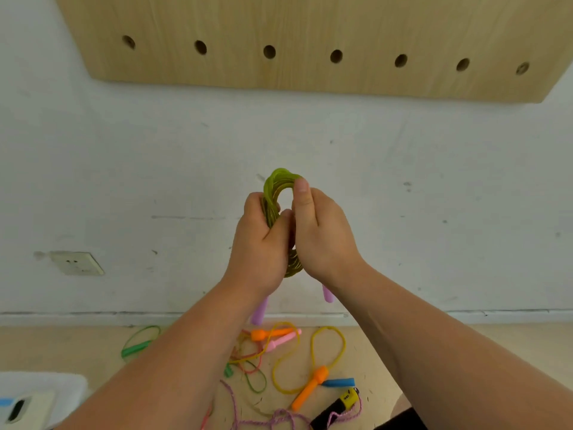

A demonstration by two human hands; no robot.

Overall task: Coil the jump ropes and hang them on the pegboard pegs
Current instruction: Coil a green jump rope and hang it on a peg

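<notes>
I hold a coiled yellow-green jump rope [277, 181] upright in front of the white wall. My left hand [260, 243] grips the coil's left side, fingers curled round the strands. My right hand [319, 234] grips the right side, with the thumb pressed on the top of the loop. Two lilac handles [259, 311] hang below my wrists. The wooden pegboard [310, 26] spans the wall above, showing a row of round holes; no pegs are in view.
On the floor lie several loose jump ropes: a green-handled one [135, 349], orange [310, 389] and pink handles [282, 339], a blue handle [339, 382], a purple braided rope [279, 417]. A wall socket [76, 262] sits low left; a white box [37, 398] is bottom left.
</notes>
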